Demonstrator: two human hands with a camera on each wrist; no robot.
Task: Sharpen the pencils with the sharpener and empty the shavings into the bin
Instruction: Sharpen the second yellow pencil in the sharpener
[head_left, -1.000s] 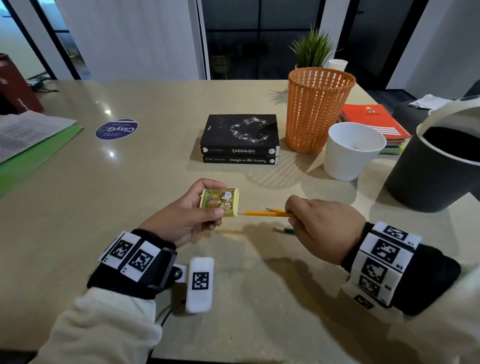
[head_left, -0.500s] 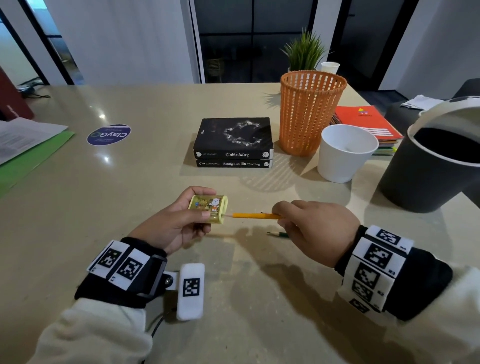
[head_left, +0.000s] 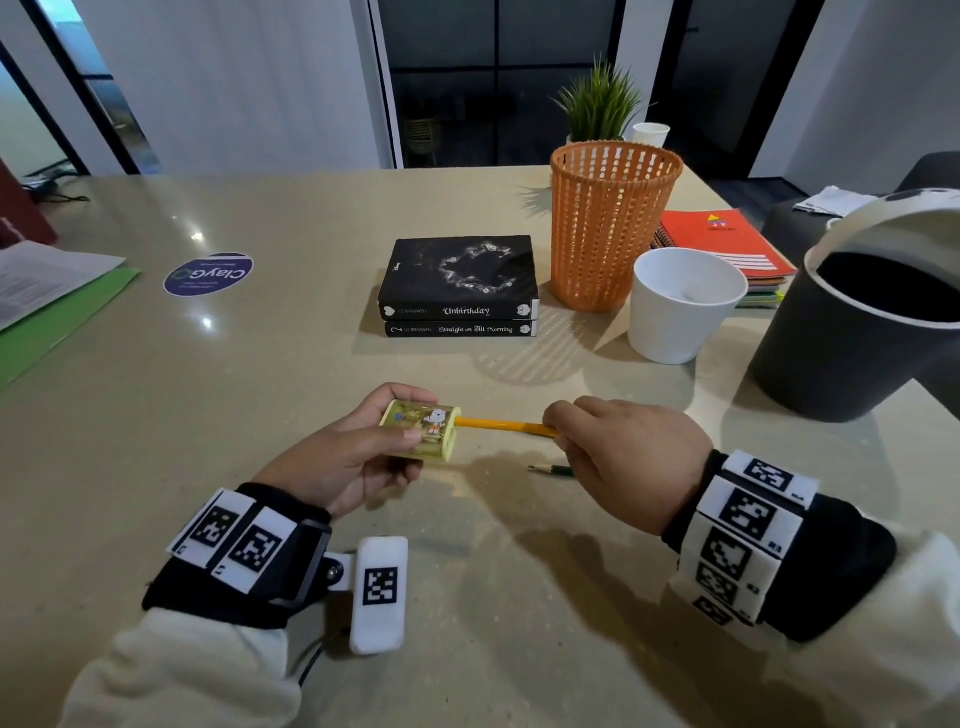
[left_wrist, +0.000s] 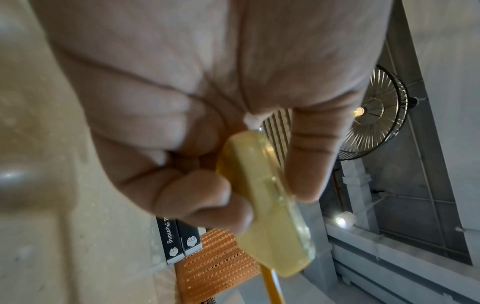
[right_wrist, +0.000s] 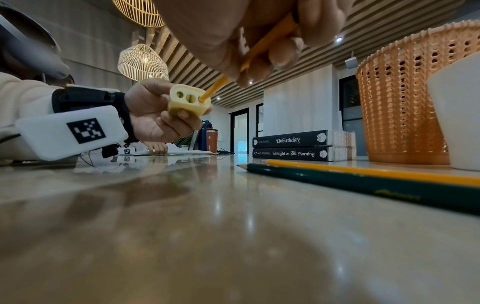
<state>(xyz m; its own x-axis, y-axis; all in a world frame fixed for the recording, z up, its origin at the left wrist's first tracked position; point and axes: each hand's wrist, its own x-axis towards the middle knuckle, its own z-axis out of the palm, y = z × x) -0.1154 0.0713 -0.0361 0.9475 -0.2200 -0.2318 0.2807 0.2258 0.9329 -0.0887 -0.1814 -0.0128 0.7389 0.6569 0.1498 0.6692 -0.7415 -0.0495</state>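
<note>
My left hand (head_left: 363, 447) grips a small yellow box sharpener (head_left: 422, 429) with a cartoon picture, held above the table. The right hand (head_left: 613, 447) pinches a yellow pencil (head_left: 501, 425) whose tip sits in one hole of the sharpener (right_wrist: 187, 101). The right wrist view shows the pencil (right_wrist: 270, 39) running up through the curled fingers. A green pencil (right_wrist: 363, 185) and another yellow pencil (right_wrist: 376, 171) lie on the table under the right hand; only the green tip (head_left: 550, 470) shows in the head view. A dark grey bin (head_left: 862, 332) stands at the right.
Two stacked black books (head_left: 460, 288), an orange mesh basket (head_left: 610, 223) and a white cup (head_left: 680, 304) stand beyond the hands. Red notebooks (head_left: 727, 241) lie behind the cup. Papers on a green folder (head_left: 47, 296) are at the far left.
The pencil's tip, short of the sharpener a second ago, now sits inside its hole. Both hands stay in much the same place on the table.
</note>
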